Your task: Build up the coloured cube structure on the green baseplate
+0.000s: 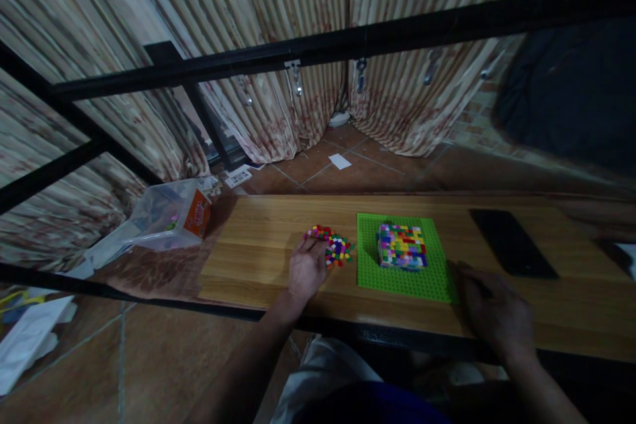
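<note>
A bright green studded baseplate lies on the wooden table. On it stands a block built from small toy bricks in many colours. To the left of the plate is a loose pile of tiny coloured bricks. My left hand is at the pile's left side, its fingers bent and drawn together among the bricks; whatever is in the fingertips is hidden. Beside the plate's near right corner, my right hand rests low with curled fingers. Dim light hides whether it grips anything.
A black phone-like slab lies right of the plate on the wooden table. A clear plastic bin with an orange label stands on the floor to the left. A black metal bar crosses before striped curtains.
</note>
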`<act>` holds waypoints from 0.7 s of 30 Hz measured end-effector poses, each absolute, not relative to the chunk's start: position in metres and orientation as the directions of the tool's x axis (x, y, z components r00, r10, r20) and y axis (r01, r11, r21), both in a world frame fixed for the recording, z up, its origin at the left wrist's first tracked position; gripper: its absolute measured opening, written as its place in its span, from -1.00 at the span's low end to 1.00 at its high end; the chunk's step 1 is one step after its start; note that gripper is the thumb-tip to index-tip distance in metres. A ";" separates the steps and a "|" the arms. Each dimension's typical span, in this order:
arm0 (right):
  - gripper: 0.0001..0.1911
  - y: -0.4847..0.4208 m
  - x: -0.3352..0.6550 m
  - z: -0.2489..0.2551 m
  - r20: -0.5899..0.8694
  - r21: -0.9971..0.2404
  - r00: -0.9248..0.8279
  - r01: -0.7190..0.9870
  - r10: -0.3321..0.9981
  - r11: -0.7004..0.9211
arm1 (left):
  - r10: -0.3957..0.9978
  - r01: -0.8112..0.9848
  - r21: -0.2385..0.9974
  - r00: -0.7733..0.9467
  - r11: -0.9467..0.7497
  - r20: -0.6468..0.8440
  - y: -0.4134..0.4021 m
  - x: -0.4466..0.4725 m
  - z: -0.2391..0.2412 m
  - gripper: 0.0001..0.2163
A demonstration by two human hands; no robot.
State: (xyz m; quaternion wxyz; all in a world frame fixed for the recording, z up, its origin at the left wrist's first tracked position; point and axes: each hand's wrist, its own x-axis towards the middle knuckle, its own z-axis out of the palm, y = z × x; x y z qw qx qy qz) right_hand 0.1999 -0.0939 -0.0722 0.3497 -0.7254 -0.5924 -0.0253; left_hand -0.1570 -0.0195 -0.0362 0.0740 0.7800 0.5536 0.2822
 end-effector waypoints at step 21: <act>-0.62 -0.092 0.203 -0.079 0.471 -0.475 0.293 0.879 0.832 -0.041 | 0.977 0.926 0.317 0.215 -0.205 0.004 0.054 -0.166 -0.006 -0.79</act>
